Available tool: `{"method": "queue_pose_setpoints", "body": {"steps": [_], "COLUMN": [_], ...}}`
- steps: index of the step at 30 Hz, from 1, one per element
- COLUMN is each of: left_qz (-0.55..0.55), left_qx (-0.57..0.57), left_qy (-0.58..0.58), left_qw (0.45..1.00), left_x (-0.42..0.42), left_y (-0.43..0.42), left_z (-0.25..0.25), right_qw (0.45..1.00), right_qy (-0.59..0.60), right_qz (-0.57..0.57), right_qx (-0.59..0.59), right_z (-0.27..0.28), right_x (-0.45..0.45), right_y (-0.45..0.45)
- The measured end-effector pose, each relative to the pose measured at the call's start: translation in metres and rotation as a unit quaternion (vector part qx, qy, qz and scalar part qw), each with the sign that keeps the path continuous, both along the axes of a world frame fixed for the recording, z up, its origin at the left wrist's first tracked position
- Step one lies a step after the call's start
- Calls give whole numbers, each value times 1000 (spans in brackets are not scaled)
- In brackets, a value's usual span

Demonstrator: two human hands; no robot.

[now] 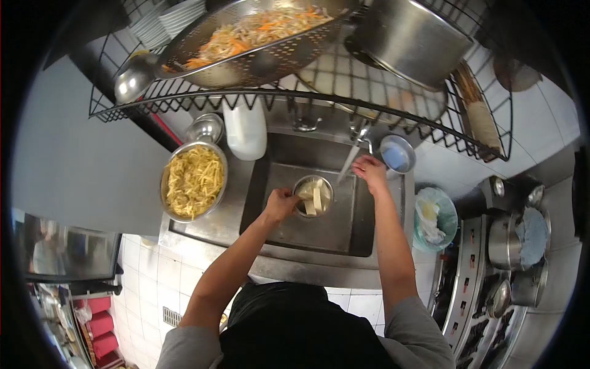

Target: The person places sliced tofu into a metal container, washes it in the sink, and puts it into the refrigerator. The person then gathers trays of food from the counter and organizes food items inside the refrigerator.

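Blocks (317,198) are already placed in the bowl (332,195) gripped by the left hand (281,205), with flow unconfirmed at the tap (351,158) near the right hand (370,173) (hold unclear).

Left hand (282,204) holds bowl (330,202); right hand (370,173) perhaps touches tap (350,162).

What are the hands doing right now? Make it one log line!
left hand: at rim of small bowl | right hand: near faucet | inside bowl: pale pieces | place: sink
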State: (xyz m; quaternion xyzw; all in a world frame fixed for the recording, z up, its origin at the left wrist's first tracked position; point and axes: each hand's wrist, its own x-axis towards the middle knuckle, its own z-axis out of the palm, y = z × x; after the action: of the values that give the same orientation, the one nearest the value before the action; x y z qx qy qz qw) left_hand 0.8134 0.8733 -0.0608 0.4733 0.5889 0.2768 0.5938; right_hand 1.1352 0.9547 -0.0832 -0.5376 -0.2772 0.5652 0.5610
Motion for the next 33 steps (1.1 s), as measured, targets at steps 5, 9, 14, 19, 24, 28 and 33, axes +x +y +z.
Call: {"method": "queue_pose_setpoints", "body": {"steps": [5, 9, 14, 19, 24, 28, 33], "left_qz": [-8, 8, 61, 128, 252, 321, 353], "left_qx": [24, 38, 28, -6, -2, 40, 108], "left_qy": [-13, 20, 98, 128, 124, 154, 205], "left_qw": [1000, 999, 993, 983, 960, 934, 906], "left_x": [-71, -138, -236, -354, -488, -614, -756], "left_y": [-53, -100, -167, -238, -303, -349, -368], "left_z": [49, 93, 136, 161, 183, 178, 203], "right_qw": [959, 956, 969, 988, 927, 771, 633], "right_qy": [239, 210, 136, 32, -351, -611, -704], "right_qz": [-154, -203, -171, -121, 15, 104, 257], "right_qx": [-16, 23, 112, 93, -130, -149, -192], "right_z": [-56, -73, -84, -19, -56, -153, -84], "right_x": [14, 8, 29, 33, -15, -116, -297], "right_y": [35, 59, 87, 73, -7, -112, -200]}}
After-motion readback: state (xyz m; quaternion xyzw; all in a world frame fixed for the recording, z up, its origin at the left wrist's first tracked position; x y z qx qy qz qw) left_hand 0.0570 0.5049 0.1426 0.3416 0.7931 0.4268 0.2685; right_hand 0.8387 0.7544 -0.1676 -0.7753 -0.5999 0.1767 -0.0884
